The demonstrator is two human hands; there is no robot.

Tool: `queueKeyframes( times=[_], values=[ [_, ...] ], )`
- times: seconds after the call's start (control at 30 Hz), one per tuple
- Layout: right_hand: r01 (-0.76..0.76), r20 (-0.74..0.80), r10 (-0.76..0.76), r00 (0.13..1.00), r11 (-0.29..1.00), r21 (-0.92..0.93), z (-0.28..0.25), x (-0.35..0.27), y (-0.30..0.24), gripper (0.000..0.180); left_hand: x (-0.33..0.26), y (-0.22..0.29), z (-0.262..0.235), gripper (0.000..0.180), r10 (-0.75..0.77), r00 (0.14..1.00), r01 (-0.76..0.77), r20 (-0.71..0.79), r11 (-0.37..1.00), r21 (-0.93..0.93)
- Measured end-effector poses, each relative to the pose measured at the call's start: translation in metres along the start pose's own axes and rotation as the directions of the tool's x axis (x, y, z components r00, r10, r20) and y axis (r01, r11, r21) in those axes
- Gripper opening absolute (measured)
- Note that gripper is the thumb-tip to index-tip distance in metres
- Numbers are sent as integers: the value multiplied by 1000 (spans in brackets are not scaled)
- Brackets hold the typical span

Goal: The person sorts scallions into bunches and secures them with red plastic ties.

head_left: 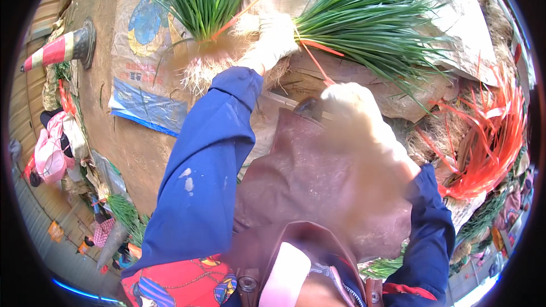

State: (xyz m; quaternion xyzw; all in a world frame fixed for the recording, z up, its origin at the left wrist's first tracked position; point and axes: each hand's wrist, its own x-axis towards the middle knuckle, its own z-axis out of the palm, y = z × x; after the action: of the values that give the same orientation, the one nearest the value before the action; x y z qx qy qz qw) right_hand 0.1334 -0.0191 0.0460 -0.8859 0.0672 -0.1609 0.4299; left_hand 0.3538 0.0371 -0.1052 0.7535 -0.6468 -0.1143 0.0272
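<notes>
In a pale glove, my left hand (277, 38) is closed around the root end of a bunch of chives (369, 17), whose long green leaves fan out to the right. A thin red plastic strip (316, 62) loops at the bunch's base and runs taut to my right hand (355, 105). That hand, also in a pale glove, is closed on the strip's end above my lap; lens smears blur its lower part. Left of my left hand, a second bunch of chives (207, 0) points away, with whitish roots (199, 71) and another red strip across its base.
A heap of red plastic strips (489, 142) lies at the right beside piled dry roots. A printed sack (148, 57) covers ground at the left, near a red-and-white cone (57, 51). A brown apron (307, 176) covers my lap. Other people (51, 150) are farther left.
</notes>
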Motion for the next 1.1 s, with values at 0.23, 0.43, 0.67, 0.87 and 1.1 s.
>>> queueKeyframes(
  times=[0.23, 0.43, 0.67, 0.87, 1.1],
  values=[
    [-1, -259, 250, 933, 722, 692, -38, 103, 76, 17, 49, 8, -111, 55, 127, 879, -20, 459, 973, -232],
    [93, -377, 308, 873, 655, 750, -34, 132, 64, 19, 22, 33, -82, 49, -222, 971, 205, -92, 966, -157],
    [-182, 2, 185, 983, 966, 186, 6, 30, 12, 15, 46, -7, -53, 46, -135, 972, 158, 193, 981, -112],
    [-80, -94, 105, 990, 968, 239, 7, 8, -5, 36, 58, -12, -55, 43, -112, 935, 147, 336, 986, -79],
    [-172, 96, 159, 983, 974, 146, 1, -26, -3, 41, 80, -28, -31, 59, -81, 909, 106, 408, 994, -40]
  ],
)
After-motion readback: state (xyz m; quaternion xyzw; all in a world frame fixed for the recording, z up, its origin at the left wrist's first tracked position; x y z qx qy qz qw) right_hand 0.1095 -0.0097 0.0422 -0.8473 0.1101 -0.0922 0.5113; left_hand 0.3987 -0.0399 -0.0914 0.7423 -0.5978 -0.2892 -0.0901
